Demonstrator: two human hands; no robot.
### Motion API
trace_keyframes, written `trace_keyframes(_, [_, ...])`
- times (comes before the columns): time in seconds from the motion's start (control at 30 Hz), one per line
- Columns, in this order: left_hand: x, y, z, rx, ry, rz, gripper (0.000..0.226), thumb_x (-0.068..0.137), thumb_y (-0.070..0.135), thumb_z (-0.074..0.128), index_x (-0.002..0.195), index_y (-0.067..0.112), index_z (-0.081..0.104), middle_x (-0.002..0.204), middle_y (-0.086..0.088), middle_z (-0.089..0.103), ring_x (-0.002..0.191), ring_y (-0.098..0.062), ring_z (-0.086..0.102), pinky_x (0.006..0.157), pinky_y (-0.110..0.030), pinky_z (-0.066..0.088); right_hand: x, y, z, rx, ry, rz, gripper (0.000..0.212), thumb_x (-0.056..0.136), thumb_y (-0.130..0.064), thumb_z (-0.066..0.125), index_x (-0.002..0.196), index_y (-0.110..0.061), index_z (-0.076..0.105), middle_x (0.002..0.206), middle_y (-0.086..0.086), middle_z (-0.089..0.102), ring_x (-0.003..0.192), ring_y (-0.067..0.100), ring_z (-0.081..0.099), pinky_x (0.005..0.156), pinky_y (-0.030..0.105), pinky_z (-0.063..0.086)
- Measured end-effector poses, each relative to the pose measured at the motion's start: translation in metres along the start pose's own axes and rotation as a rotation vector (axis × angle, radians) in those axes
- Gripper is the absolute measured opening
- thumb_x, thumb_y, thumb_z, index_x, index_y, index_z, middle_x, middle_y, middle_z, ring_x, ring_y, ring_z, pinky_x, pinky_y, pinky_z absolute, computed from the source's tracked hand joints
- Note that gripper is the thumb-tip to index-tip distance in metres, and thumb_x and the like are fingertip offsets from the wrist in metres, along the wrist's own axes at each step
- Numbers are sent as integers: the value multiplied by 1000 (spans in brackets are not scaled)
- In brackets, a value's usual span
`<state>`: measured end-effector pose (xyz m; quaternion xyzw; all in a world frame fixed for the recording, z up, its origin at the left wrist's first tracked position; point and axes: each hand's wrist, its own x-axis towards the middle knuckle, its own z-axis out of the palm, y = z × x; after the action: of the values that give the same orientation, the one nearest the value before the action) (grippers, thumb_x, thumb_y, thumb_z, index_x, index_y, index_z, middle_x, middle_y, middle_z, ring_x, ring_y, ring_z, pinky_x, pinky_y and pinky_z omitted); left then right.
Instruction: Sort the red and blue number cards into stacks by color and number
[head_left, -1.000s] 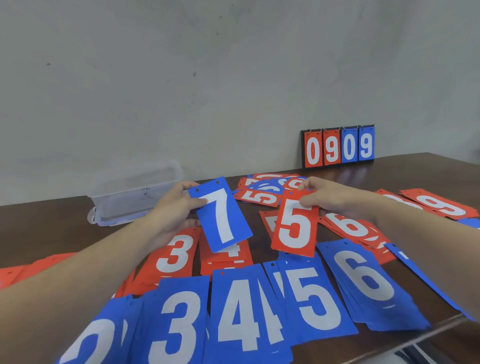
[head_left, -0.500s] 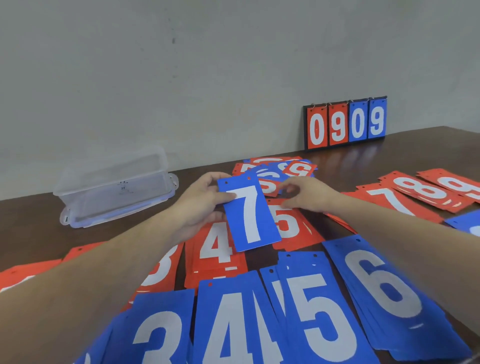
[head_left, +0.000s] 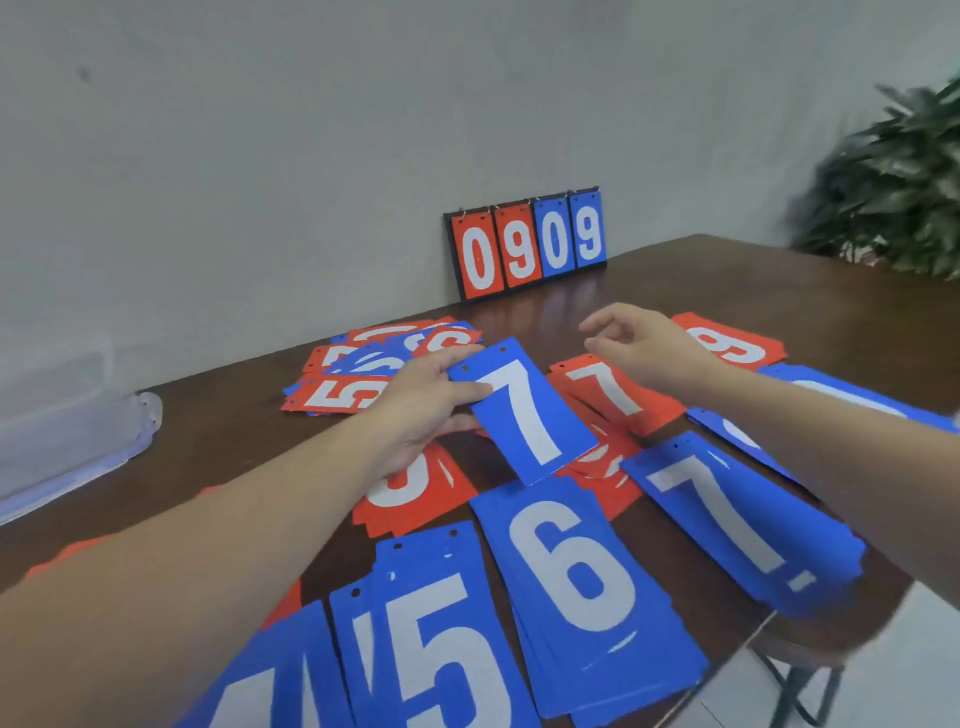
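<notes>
The cards are thin, flat, stiff rectangles with matte colour faces, bold white numerals and two small punched holes along the top edge. The left hand (head_left: 426, 400) grips a blue 7 card (head_left: 522, 410) by its upper left corner, thumb on the face and fingers behind, holding it lifted above the bench (head_left: 701, 280). Its long axis runs from far left to near right, the holed top edge pointing away, the bottom corner hanging over the blue 6 stack (head_left: 576, 587). The right hand (head_left: 644, 348) hovers empty, fingers loosely spread, above the red 7 stack (head_left: 608, 389).

A blue 7 stack (head_left: 737, 519) lies just right of the blue 6 stack, fanned slightly, its long axis slanted the same way. A blue 5 stack (head_left: 436, 639) lies to the left at the near edge. An unsorted red and blue pile (head_left: 363, 371) sits further back on the glossy dark wood. A small scoreboard (head_left: 530, 241) stands upright against the pale wall, showing 0909.
</notes>
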<state>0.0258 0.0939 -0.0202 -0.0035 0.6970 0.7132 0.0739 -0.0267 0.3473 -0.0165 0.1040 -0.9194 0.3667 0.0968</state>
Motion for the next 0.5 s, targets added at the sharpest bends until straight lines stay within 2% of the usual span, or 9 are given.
trace_keyframes(0.17, [37,1,55,69,-16,5,40,93,0,66,129,16,61,107,-3,74,86,-12,75,62,-25,60,-10,38,-35,-27,42,100,16,96,-34,61,112,-34,63,95,-11,66,86,14,64,68,28,48])
trace_keyframes(0.37, [52,-2,104,88,-165,-58,29,93,2,66,120,12,67,104,-7,77,94,-16,75,77,-30,62,-23,63,-61,-44,59,144,18,97,-34,59,115,-31,62,100,-9,68,79,6,62,65,24,46])
trace_keyframes(0.5, [43,-7,129,163,-230,-48,20,93,6,68,112,12,68,99,-11,77,91,-18,75,62,-26,61,-31,76,-70,-49,80,167,16,98,-35,59,114,-35,59,106,-7,69,87,14,67,79,37,53])
